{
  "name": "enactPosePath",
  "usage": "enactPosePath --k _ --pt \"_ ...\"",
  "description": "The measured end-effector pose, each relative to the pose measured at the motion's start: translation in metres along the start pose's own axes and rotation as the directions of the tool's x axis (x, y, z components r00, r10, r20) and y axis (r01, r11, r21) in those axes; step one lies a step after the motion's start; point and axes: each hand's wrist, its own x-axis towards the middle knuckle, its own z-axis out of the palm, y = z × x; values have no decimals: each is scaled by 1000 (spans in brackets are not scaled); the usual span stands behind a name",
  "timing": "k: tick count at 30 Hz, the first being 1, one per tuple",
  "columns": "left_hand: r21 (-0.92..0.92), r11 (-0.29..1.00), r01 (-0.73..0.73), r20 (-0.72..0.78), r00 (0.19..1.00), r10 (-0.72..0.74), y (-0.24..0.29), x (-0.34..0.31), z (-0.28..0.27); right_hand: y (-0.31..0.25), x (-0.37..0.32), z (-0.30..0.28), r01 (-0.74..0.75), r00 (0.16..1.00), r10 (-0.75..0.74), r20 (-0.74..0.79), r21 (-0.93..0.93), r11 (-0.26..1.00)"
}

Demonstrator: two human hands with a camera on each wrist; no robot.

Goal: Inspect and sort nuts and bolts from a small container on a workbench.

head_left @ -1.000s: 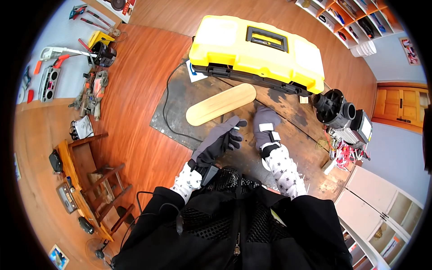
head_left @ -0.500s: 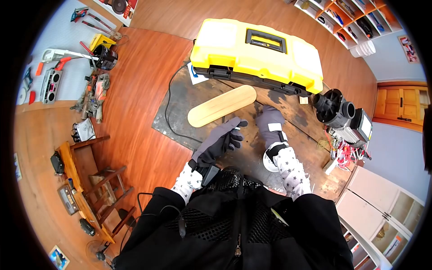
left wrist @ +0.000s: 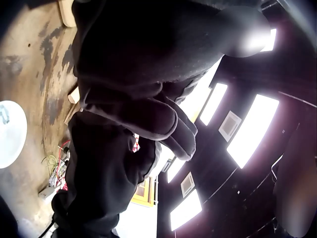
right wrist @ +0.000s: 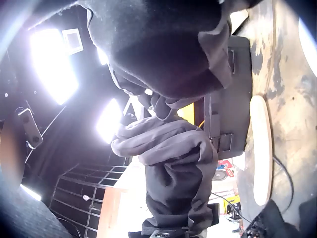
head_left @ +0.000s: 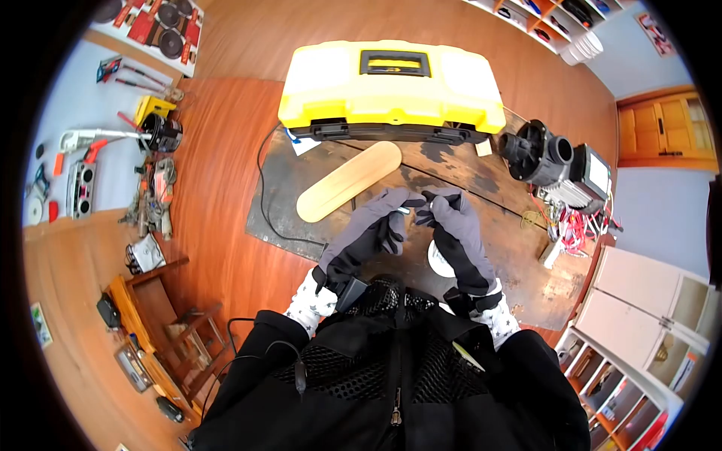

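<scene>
In the head view my gloved left hand (head_left: 368, 229) pinches a small pale piece (head_left: 404, 211) between thumb and fingers. My gloved right hand (head_left: 460, 233) is raised beside it, its curled fingertips close to the left ones. In the right wrist view a small shiny metal piece (right wrist: 152, 110) shows at the right hand's fingertips; its kind is too small to make out. Below the right hand, a white round dish (head_left: 438, 260) stands on the worn wooden table (head_left: 519, 278); in the left wrist view something small lies in it. A pale wooden board with rounded ends (head_left: 350, 182) lies beyond the left hand.
A large yellow and black toolbox (head_left: 391, 90) stands along the table's far side. To the right are a black and grey pump (head_left: 556, 161) and tangled red and white wires (head_left: 579, 240). A black cable (head_left: 262, 180) runs along the left edge.
My right hand has turned and come up from low over the table to the left hand's fingertips, uncovering the white dish. The left hand has barely moved. The head view has swung a little.
</scene>
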Motion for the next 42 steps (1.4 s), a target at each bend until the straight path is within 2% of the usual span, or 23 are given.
enactPosePath --k 2,4,6,8,12,14,16,17,18,20,21,23,24,26,27,29,32,33,34,35,39,41,42 --pt "78 996 -52 65 997 47 10 5 2 -10 4 5 9 999 -10 -39 -33 999" --pt "-99 979 -178 43 982 183 7 5 42 -22 -5 13 44 998 -51 -45 -138 989" --pt "-154 978 -139 33 989 146 7 15 38 -32 -3 20 89 992 -102 -79 -151 985" --pt "-145 983 -109 101 987 125 14 18 40 -35 1 18 80 996 -80 -25 -31 996" --pt "-63 994 -92 95 991 98 23 22 57 -47 -3 15 126 989 -131 -74 -67 990" --pt "-87 979 -182 88 978 190 16 17 79 -53 -15 2 137 985 -154 -83 -182 974" --pt "-77 977 -199 62 977 204 14 21 81 -68 -19 10 181 981 -189 -41 -147 972" --pt "-37 980 -194 54 979 196 -61 -1 84 -33 -83 -23 242 969 -245 -29 -90 966" --pt "-35 981 -192 53 980 194 -61 -3 86 -29 -85 -25 241 969 -245 -31 -89 966" --pt "30 989 -143 11 990 143 -59 -7 92 -20 -86 -31 375 907 -413 -78 -292 880" --pt "30 989 -142 12 990 142 -58 -8 95 -20 -85 -34 376 907 -414 -79 -292 879" --pt "37 989 -143 5 990 142 -59 -10 101 -22 -83 -40 463 852 -522 28 -506 728" --pt "36 989 -143 4 990 143 -59 -11 106 -25 -85 -39 462 853 -521 29 -506 728" --pt "-6 992 -129 -94 987 127 -58 -12 115 -37 -89 -35 270 946 -321 -29 -473 839" --pt "-6 991 -130 -95 987 129 -58 -12 115 -39 -89 -34 271 947 -321 -27 -473 838" --pt "45 983 -177 -57 982 180 -60 -13 116 -40 -89 -29 430 848 -530 -7 -575 696" --pt "66 979 -192 -88 976 197 -62 -13 118 -29 -88 -34 468 809 -587 -20 -583 664" --pt "66 979 -194 -89 976 199 -62 -13 117 -32 -90 -34 469 810 -587 -18 -582 664" --pt "73 977 -198 -59 978 202 -62 -13 116 -37 -93 -33 378 910 -412 -43 -321 868" --pt "80 976 -202 -27 979 204 -62 -13 114 -40 -94 -33 222 975 -222 -10 -34 974" --pt "167 960 -224 18 974 224 -64 -13 110 -39 -95 -35 224 974 -225 24 51 973" --pt "179 951 -253 24 967 253 -63 -14 113 -34 -97 -35 283 955 -288 -75 -69 957" --pt "178 951 -254 23 967 254 -63 -15 114 -33 -97 -35 282 955 -287 -74 -69 957"
